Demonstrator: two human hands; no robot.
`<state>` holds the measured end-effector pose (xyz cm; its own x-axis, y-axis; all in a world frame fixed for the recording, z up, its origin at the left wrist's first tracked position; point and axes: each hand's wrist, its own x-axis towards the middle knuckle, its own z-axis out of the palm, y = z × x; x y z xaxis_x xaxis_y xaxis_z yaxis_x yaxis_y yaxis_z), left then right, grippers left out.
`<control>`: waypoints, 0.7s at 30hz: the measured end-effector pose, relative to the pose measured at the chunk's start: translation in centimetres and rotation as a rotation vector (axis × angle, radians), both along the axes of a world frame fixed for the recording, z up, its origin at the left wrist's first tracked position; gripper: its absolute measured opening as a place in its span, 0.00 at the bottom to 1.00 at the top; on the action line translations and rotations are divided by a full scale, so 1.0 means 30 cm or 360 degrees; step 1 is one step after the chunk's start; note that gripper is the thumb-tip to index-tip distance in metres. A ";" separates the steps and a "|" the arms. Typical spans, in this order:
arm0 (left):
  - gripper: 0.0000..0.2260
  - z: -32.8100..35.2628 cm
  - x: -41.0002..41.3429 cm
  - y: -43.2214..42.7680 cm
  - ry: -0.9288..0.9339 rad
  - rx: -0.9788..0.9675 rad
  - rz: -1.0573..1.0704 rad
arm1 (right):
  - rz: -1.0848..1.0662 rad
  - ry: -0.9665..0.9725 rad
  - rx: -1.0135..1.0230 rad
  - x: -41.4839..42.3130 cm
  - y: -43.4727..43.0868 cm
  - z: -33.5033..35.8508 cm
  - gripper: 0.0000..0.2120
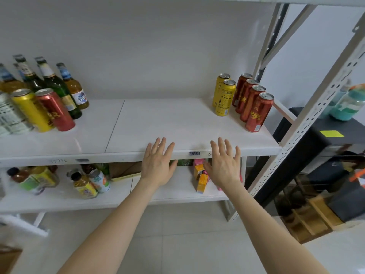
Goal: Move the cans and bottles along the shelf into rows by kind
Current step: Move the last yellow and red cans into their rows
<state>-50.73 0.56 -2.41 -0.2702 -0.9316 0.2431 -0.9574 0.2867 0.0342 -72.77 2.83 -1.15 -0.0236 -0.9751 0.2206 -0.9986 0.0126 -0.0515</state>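
On the white shelf (150, 123), a row of several red cans (254, 107) runs front to back at the right end, with two yellow cans (225, 97) in a row just left of them. At the left end stand several glass bottles (57, 86), a yellow can (31, 110), a red can (56, 110) and a white can (8, 117). My left hand (158, 165) and my right hand (225, 167) hover flat over the shelf's front edge in the middle. Both have fingers spread and hold nothing.
A lower shelf (173, 192) carries juice bottles (85, 184) at the left and small orange cartons (201, 178) under my right hand. The rack's perforated upright (308, 123) rises at the right, with a black unit (325, 143) and a teal jug (347, 103) behind it.
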 end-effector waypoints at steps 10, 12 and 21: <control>0.28 0.027 0.441 0.086 -0.0096 0.0012 0.0078 | -0.0028 -0.0078 -0.0106 0.408 0.060 0.018 0.32; 0.28 0.034 0.539 0.098 -0.0098 0.0022 0.0070 | -0.0038 -0.0087 -0.0110 0.506 0.070 0.021 0.32; 0.27 0.043 0.897 0.102 -0.0101 -0.0012 0.0103 | 0.0013 -0.0089 -0.0093 0.893 0.063 0.025 0.32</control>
